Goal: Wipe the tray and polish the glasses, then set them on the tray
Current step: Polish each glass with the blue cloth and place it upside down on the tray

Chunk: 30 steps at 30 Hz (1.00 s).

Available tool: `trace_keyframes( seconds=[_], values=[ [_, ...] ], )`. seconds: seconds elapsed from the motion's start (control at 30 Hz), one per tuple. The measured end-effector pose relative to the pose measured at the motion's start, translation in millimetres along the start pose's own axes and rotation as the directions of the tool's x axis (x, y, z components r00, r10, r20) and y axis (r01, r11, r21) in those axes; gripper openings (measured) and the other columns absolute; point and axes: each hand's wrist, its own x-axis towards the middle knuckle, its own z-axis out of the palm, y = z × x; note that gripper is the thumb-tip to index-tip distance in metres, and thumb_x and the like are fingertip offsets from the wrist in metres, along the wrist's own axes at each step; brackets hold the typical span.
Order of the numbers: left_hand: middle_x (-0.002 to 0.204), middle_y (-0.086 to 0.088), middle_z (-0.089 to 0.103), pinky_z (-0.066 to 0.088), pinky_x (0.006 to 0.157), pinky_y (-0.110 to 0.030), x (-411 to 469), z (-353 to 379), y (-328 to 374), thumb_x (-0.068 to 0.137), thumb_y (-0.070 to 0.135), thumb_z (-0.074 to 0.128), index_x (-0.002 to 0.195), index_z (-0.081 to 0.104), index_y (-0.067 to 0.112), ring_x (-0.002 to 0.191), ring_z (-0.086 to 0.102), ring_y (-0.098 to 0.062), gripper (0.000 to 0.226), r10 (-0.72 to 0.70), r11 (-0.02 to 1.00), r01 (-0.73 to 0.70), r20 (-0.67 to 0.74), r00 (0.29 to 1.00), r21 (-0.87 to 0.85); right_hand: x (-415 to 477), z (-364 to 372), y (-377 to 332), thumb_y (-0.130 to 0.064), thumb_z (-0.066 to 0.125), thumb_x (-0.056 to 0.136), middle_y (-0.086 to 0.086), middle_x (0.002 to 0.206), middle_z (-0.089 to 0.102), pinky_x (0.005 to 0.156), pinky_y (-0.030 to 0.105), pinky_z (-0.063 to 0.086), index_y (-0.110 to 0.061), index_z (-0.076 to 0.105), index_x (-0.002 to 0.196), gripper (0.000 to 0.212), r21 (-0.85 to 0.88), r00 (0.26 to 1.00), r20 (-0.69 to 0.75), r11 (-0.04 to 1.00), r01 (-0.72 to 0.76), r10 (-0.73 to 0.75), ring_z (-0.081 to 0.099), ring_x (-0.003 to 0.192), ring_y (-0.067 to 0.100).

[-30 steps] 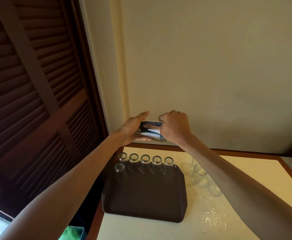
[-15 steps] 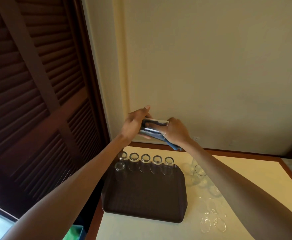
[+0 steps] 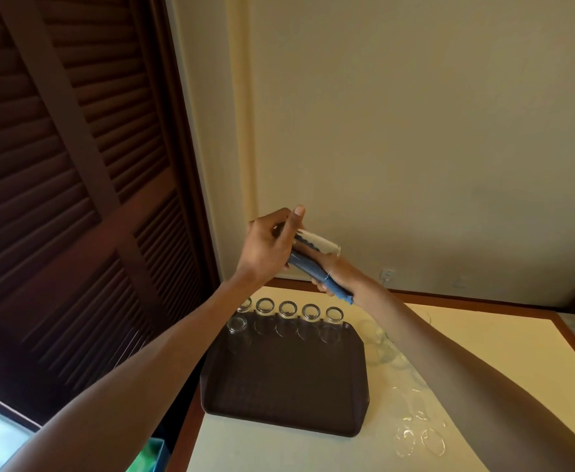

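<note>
- Drinking glass point(image 3: 321, 241): clear tumbler held in the air above the far edge of the tray, in front of the wall. Its long axis lies close to horizontal, with the closed end in the left hand and the open mouth pointing right.
- Blue cloth point(image 3: 316, 272): stretched along the underside of the glass, with its free end trailing down and right past the right wrist. Whether any of it sits inside the glass cannot be told.
- Left hand point(image 3: 267, 245): fingers curled round the base end of the glass, one digit raised above it. This hand carries the glass.
- Right hand point(image 3: 335, 265): mostly hidden behind glass and cloth. It grips the cloth against the lower side of the glass, near the mouth.
- Step in hand (judged): polishing of the seventh glass, with placement not yet begun.
- Governing relation (judged): the free ground of the tray lies straight below the glass and toward the person. The glass must turn from lying to standing. The left hand is the nearer one for setting it down.
- Tray point(image 3: 286, 427): dark brown, textured, resting on the table's left part.
- Glasses on the tray point(image 3: 287, 309): five in a row along the far rim, and a sixth point(image 3: 237, 326) starting a second row at the left.
- Glasses on the table point(image 3: 432, 441): a loose cluster just right of the tray, partly hidden by the right forearm.
- Table point(image 3: 483, 356): cream top with a wooden border.
- Louvred door point(image 3: 74, 199): dark wood, left of the table.
</note>
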Motion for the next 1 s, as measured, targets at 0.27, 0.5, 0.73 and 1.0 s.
trace_keyframes(
  seconds=[0.27, 0.5, 0.73, 1.0],
  values=[
    [0.088, -0.011, 0.078, 0.061, 0.058, -0.03, 8.4, -1.9, 2.5, 0.104, 0.056, 0.049, 0.114, 0.07, 0.01, 0.072, 0.077, -0.024, 0.052, -0.611, 0.708, 0.699, 0.409, 0.677, -0.099, 4.6, -31.4, -8.2, -0.044, 0.056, 0.09, 0.002, 0.06, 0.06, 0.051, 0.027, 0.031, -0.017, 0.064, 0.069, 0.035, -0.997, 0.824, -0.082, 0.05, -0.064, -0.561, 0.051, 0.053, 0.024],
    [0.079, -0.025, 0.063, 0.054, 0.044, -0.027, 10.2, 5.6, 2.1, 0.107, 0.043, 0.053, 0.094, 0.063, -0.001, 0.065, 0.071, -0.033, 0.047, -0.291, 0.954, 0.299, 0.153, 0.944, -0.029, 5.9, -23.5, 7.8, -0.057, 0.058, 0.093, 0.013, 0.051, 0.06, 0.045, 0.029, 0.038, -0.006, 0.065, 0.067, 0.057, -0.629, 0.905, -0.336, 0.777, -0.01, -0.26, 0.052, 0.042, 0.024],
    [0.081, -0.013, 0.068, 0.056, 0.063, -0.029, 7.7, 8.8, -5.3, 0.107, 0.041, 0.054, 0.093, 0.066, 0.009, 0.075, 0.07, -0.02, 0.036, -0.16, 0.979, 0.172, 0.109, 0.981, -0.107, 16.7, -30.2, 6.4, -0.027, 0.063, 0.096, 0.007, 0.073, 0.071, 0.061, 0.036, 0.057, -0.008, 0.072, 0.088, 0.022, -0.569, 0.957, -0.273, 0.819, -0.079, -0.097, 0.066, 0.062, 0.025],
    [0.095, -0.028, 0.069, 0.057, 0.048, -0.029, 13.4, 11.3, -3.3, 0.105, 0.049, 0.054, 0.098, 0.068, 0.0, 0.078, 0.075, -0.031, 0.051, -0.442, 0.882, 0.463, 0.186, 0.877, -0.087, 11.1, -37.7, -6.6, -0.04, 0.063, 0.088, 0.002, 0.06, 0.055, 0.051, 0.03, 0.028, -0.02, 0.058, 0.066, 0.031, -0.961, 0.847, -0.237, 0.242, -0.134, -0.475, 0.058, 0.06, 0.027]
  ],
)
